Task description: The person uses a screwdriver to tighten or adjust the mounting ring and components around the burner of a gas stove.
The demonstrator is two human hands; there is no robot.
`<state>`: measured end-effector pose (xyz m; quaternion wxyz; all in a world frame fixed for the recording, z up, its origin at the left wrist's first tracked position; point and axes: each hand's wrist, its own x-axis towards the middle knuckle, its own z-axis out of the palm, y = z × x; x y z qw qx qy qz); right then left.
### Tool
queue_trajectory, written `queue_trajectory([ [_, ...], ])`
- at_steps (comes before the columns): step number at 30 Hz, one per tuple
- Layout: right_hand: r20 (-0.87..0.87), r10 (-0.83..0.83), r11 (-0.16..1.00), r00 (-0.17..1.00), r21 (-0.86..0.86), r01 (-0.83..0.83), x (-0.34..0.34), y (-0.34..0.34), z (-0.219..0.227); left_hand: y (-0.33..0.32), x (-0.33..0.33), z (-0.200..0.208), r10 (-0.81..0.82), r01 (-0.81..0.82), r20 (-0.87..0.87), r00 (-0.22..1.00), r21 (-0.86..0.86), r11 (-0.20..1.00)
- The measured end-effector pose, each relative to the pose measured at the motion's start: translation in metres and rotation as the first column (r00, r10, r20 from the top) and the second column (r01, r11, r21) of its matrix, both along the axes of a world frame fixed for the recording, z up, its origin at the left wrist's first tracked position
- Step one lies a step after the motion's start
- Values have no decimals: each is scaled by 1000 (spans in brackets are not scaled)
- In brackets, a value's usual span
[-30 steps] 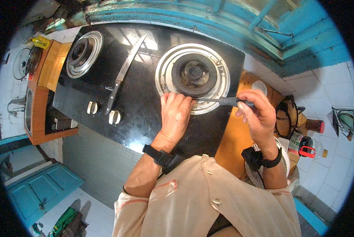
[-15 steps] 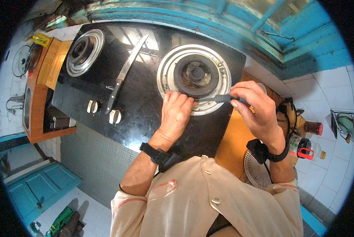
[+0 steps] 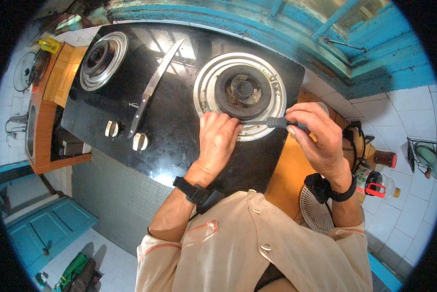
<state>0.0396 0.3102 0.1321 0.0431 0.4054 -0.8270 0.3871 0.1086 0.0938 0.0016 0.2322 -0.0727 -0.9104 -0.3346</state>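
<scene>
My right hand is closed round a dark-handled tool, which looks like a screwdriver with a ribbed grey collar. Its thin pale shaft points left, over the front rim of the large round burner, and runs to my left hand. The left fingers are curled down at the shaft's end, with the fingertips hidden. A kitchen knife with a black riveted handle lies on the black glass stove top, left of the big burner.
A second burner and two knobs are at the left of the stove. A blue window frame rises behind it. To the right are a white basket, a clear bottle with a red handle and a lidded jar.
Both hands and the tool keep nearly the same position at the burner rim. The view has shifted very slightly.
</scene>
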Motion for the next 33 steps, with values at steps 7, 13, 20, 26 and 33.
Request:
queue_trajectory([
  [7,82,22,995,996,92,-29,1,-13,16,4,-1,0,7,-7,-17,1000,-32,999],
  [13,-48,41,977,998,212,-30,-5,-23,24,9,0,0,45,-48,-46,998,-65,997],
  [20,-186,9,979,982,202,29,-16,-33,18,11,-2,0,32,-35,-70,997,-47,998],
  [26,-48,43,970,998,241,-30,-16,-33,16,10,-1,-1,34,-38,-58,998,-71,997],
  [33,9,70,997,998,28,-70,-28,-30,4,11,-1,-3,50,-52,-49,998,-59,997],
])
